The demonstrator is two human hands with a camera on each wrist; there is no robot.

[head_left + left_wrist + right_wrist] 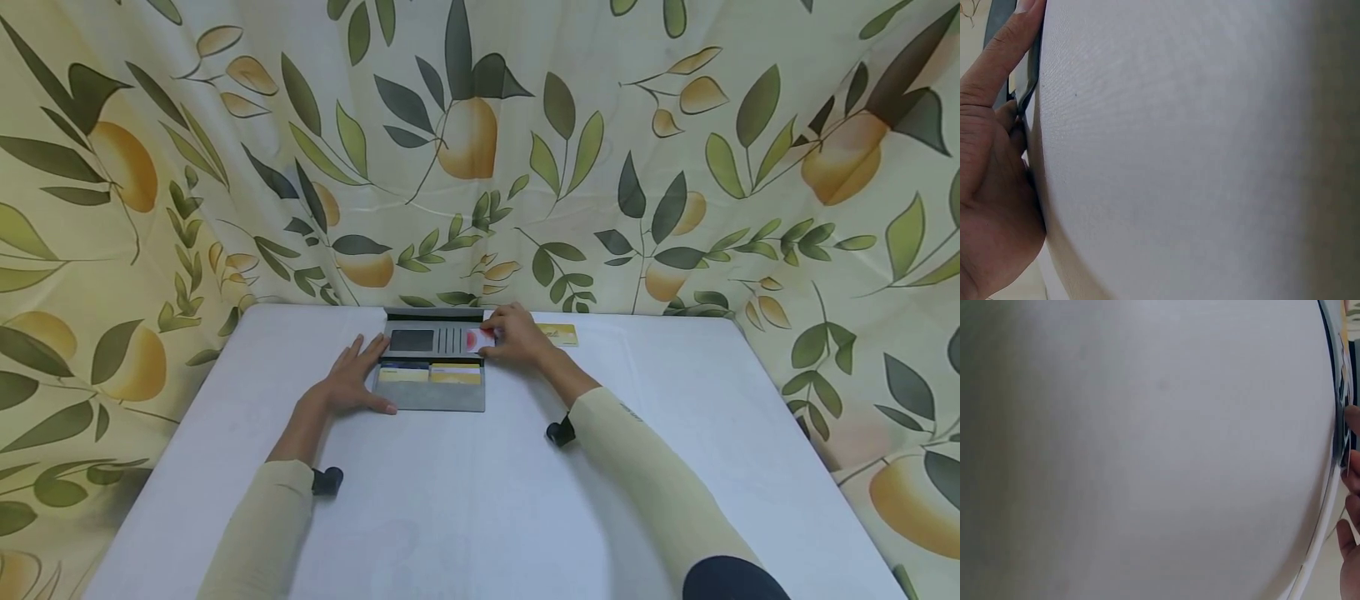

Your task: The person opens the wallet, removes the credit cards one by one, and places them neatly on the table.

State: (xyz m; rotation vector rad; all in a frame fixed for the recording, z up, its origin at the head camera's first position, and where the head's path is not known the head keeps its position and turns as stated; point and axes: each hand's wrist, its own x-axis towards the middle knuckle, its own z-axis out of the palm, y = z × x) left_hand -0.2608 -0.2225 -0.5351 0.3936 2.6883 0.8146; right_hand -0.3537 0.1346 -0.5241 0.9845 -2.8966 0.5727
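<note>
Sleeved forearms reach up from the near edge of the white table to a grey wallet lying open near the far edge. Left hand lies flat, fingers straight, pressing the wallet's left end against the tabletop. Right hand pinches a red-and-white card at the wallet's right end, level with the upper row of slots. Just below that pinch, 2 yellow cards sit in the lower pockets. Beyond the right hand, a yellow card lies loose on the table. As I judge it, the card should travel flat and parallel to its slot, while the left palm stops the wallet sliding.
</note>
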